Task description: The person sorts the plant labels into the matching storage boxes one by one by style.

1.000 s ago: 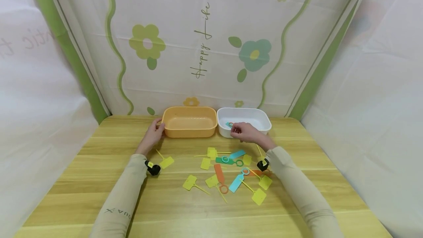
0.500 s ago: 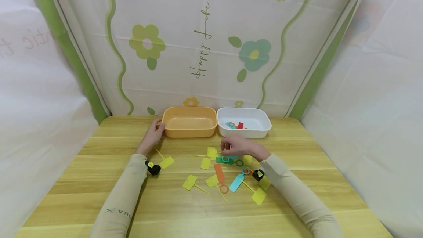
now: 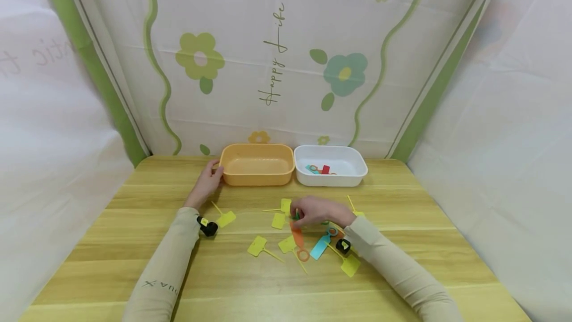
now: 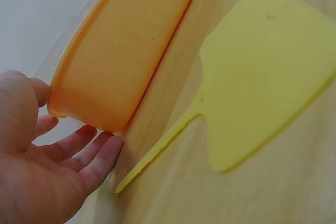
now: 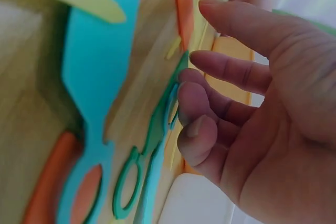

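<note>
In the head view my left hand (image 3: 207,181) is at the left end of an orange basin (image 3: 256,180). Its thumb lies by the rim and the fairly straight fingers touch the end wall in the left wrist view. My right hand (image 3: 315,210) is low over a cluster of plastic tags, thumb and index finger apart. Just beyond its fingertips in the right wrist view lies a green ring tag (image 5: 157,119), partly overlapping a blue one. An orange ring tag (image 3: 297,235) and a light blue ring tag (image 3: 319,247) lie nearer me.
A white basin (image 3: 330,181) adjoins the orange one and contains blue, orange and red tags (image 3: 325,169). Several yellow tags with thin tails lie about the wooden table (image 3: 241,292); one yellow tag (image 3: 226,219) is near my left wrist. A printed curtain (image 3: 250,24) stands behind.
My right hand has left the white basin and come down toward me to the tags. A red tag now shows in that basin. My left hand stays put.
</note>
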